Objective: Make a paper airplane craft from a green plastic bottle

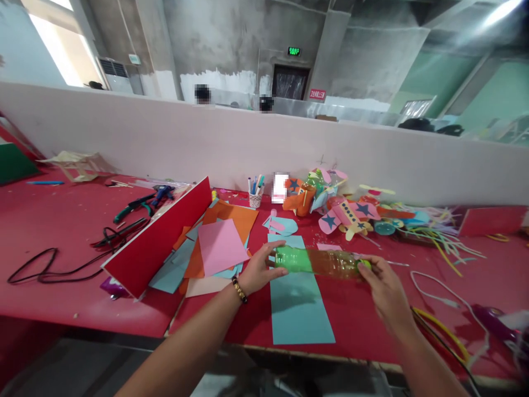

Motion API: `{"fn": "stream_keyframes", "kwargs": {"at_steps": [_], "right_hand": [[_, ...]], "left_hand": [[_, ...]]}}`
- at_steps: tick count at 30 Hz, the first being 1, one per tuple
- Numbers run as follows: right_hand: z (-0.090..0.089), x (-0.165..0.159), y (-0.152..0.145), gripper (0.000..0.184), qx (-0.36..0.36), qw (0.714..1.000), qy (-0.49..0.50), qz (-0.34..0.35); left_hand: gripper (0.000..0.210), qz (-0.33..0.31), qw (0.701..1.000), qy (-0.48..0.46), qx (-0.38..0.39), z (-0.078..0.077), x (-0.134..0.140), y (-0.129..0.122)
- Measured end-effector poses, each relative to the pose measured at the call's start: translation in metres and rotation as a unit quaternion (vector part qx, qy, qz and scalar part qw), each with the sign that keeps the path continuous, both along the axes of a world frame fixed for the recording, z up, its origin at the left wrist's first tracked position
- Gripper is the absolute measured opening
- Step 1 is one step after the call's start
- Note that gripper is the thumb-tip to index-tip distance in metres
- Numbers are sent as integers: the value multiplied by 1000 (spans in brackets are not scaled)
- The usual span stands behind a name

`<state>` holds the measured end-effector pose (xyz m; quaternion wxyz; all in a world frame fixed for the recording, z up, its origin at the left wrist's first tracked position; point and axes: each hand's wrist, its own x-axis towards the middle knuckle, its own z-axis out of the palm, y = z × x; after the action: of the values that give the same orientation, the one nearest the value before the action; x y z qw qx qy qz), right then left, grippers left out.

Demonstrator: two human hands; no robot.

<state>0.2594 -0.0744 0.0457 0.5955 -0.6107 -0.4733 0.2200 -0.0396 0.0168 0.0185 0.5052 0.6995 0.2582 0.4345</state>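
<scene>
A clear green plastic bottle (pixel 318 261) lies level between my two hands, over a light-blue sheet of paper (pixel 301 314). My left hand (pixel 263 267) grips the bottle's base end, thumb and fingers on either side of it. At the other end, my right hand (pixel 381 281) has its fingers closed on the yellow-green cap (pixel 364 265). Through the clear plastic, the blue sheet and the red table (pixel 231 325) show. Whether the bottle touches the sheet I cannot tell. Beyond it are light-blue and pink paper cut-outs (pixel 281 225).
A red board (pixel 159 242) stands left of stacked coloured paper (pixel 223 246). Pliers (pixel 134 207) and a black cord (pixel 37 264) lie further left. Paper-and-bottle planes (pixel 349 215) and a pen cup (pixel 255 198) stand by the partition (pixel 231 140). A purple tool (pixel 498 322) with cables is at right.
</scene>
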Motion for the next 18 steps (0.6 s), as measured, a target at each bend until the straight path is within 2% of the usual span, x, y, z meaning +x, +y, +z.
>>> {"fn": "stream_keyframes", "kwargs": {"at_steps": [2,5,8,10,12,14,16,18], "right_hand": [[-18,-2,-10,36,-15,1000,1,-6],[-36,-2,-21,37,-45,998,-48,8],[-42,-5,-33,38,-52,990,-121,40],[-41,-9,-41,38,-23,980,-195,41],[-36,-14,-50,37,40,958,-283,23],[-32,-20,-61,34,108,928,-354,34],[-31,-26,-73,31,135,897,-407,106],[-36,-33,-85,34,117,862,-458,182]], "left_hand": [[61,7,999,51,8,7,-4,-9],[63,36,993,111,23,14,-13,-29],[63,58,989,138,16,12,-20,-53],[64,67,986,154,15,6,-22,-67],[66,75,983,168,27,-1,-23,-78],[64,84,980,174,39,-6,-24,-84],[62,92,979,180,40,-10,-25,-87],[62,99,976,191,39,-13,-27,-87]]}}
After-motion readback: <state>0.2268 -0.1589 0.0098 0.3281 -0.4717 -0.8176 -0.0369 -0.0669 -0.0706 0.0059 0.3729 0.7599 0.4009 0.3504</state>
